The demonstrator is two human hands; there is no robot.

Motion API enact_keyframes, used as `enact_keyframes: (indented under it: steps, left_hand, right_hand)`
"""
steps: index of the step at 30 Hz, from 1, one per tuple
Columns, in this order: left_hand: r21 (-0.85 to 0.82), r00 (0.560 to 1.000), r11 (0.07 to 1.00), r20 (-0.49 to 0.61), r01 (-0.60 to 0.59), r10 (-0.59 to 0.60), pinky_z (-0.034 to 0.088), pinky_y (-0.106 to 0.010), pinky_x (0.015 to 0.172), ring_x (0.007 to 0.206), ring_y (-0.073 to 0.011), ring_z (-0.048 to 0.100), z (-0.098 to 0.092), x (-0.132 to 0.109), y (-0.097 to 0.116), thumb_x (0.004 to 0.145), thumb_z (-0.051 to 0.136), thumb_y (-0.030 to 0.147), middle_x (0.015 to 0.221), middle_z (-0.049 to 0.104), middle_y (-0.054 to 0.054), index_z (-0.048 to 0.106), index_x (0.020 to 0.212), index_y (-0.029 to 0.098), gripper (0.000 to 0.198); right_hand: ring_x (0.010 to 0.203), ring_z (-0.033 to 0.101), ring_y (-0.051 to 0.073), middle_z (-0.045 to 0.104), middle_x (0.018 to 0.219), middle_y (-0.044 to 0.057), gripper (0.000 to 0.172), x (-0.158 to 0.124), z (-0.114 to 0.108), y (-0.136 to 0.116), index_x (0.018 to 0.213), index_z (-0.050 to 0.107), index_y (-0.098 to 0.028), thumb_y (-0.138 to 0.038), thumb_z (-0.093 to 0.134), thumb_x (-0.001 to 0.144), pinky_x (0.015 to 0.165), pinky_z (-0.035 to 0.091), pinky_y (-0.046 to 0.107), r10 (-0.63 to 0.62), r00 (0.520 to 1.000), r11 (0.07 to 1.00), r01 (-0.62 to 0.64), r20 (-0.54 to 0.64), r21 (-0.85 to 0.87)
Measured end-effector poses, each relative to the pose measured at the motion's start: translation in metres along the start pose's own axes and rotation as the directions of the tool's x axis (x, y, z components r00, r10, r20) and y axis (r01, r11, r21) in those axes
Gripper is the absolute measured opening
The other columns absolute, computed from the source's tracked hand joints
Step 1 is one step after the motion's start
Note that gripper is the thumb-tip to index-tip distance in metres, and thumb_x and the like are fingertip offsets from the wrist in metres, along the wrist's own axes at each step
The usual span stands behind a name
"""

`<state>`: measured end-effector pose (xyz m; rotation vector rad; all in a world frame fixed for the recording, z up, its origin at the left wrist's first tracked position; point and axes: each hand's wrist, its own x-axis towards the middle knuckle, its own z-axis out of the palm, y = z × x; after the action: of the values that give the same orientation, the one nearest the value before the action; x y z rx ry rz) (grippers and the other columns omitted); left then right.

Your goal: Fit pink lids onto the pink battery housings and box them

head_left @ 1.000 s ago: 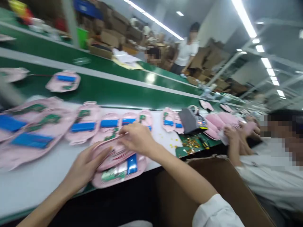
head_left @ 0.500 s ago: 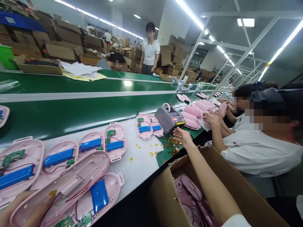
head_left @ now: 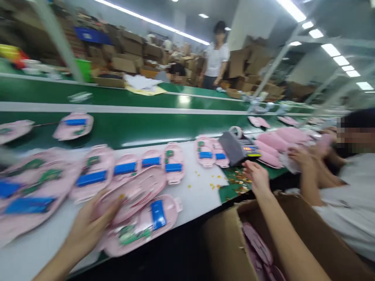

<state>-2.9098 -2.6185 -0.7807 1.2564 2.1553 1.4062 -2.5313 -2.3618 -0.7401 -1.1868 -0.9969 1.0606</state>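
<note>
My left hand (head_left: 90,222) is closed around the edge of a pink plastic shell half (head_left: 137,195), held tilted with its inner side up. A small yellow tape piece (head_left: 121,197) shows by the thumb. Under it lies another pink shell half with a blue battery (head_left: 158,214) and a green circuit board (head_left: 133,235). My right hand (head_left: 258,177) is at the front of a grey automatic tape dispenser (head_left: 233,148), fingertips drawn together in a pinch. Whatever is between them is too small and blurred to make out.
Several open pink shells with blue batteries line the white sheet (head_left: 202,195). Yellow tape bits (head_left: 240,179) litter the green bench. A cardboard box (head_left: 225,234) of pink shells stands at the front edge. Co-workers sit at right; a person (head_left: 216,58) stands across the bench.
The view has swung left. My right hand's fingers, apart before, have come together at the dispenser. My left hand still holds the shell half, with more of the hand visible now.
</note>
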Motion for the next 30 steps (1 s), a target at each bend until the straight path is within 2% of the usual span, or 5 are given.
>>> enact_keyframes:
  steps: [3,8,12,21,30]
  left_hand:
    - [-0.182,0.993,0.979,0.067,-0.088,0.101,0.046,-0.040,0.098,0.105,-0.0270,0.061,0.006,-0.007,0.020,0.082,0.062,0.049,0.114,0.068,-0.004,0.061,0.112,0.023,0.040]
    - [-0.381,0.995,0.922,0.034,-0.074,0.094,0.040,-0.043,0.105,0.113,-0.0271,0.056,0.013,-0.015,0.019,0.087,0.057,0.040,0.120,0.063,-0.010,0.056,0.121,0.015,0.042]
    - [-0.548,1.000,0.836,-0.011,-0.027,0.026,0.041,-0.042,0.104,0.113,-0.0261,0.057,0.018,-0.025,0.010,0.086,0.056,0.034,0.120,0.063,-0.010,0.055,0.120,0.014,0.040]
    - [-0.618,0.999,0.786,-0.029,-0.033,0.020,0.043,-0.036,0.098,0.109,-0.0238,0.056,0.024,-0.029,-0.001,0.085,0.057,0.031,0.111,0.063,-0.008,0.057,0.114,0.014,0.033]
    - [-0.850,0.995,0.524,0.087,0.052,0.042,0.050,-0.029,0.077,0.081,-0.0178,0.060,0.023,-0.040,-0.005,0.085,0.051,0.034,0.089,0.064,-0.003,0.060,0.102,0.017,0.026]
  right_hand:
    - [0.068,0.059,0.016,0.068,0.082,0.004,0.016,-0.086,0.057,-0.010,0.087,0.067,-0.020,-0.035,0.068,0.081,0.058,0.050,0.027,-0.382,0.793,0.861,0.493,0.475,-0.129]
    - [0.085,0.055,0.018,0.067,0.103,0.007,0.022,-0.191,0.162,0.001,0.096,0.062,-0.020,-0.014,0.041,0.094,0.075,0.048,0.031,-0.362,-0.250,0.131,0.940,0.898,0.314]
    - [0.078,0.050,0.020,0.062,0.092,0.009,0.019,-0.196,0.187,0.025,0.092,0.057,-0.016,-0.009,0.040,0.091,0.069,0.044,0.032,-0.247,-0.461,-0.146,0.887,0.853,0.437]
    - [0.072,0.054,0.015,0.058,0.076,0.001,0.014,-0.212,0.162,0.029,0.084,0.055,-0.020,-0.025,0.047,0.095,0.067,0.038,0.026,-0.279,0.011,0.424,0.899,0.960,0.112]
    - [0.074,0.054,0.016,0.059,0.080,0.003,0.019,-0.236,0.172,0.038,0.082,0.063,-0.021,-0.028,0.049,0.093,0.065,0.036,0.027,-0.283,0.116,0.251,0.967,0.952,-0.043]
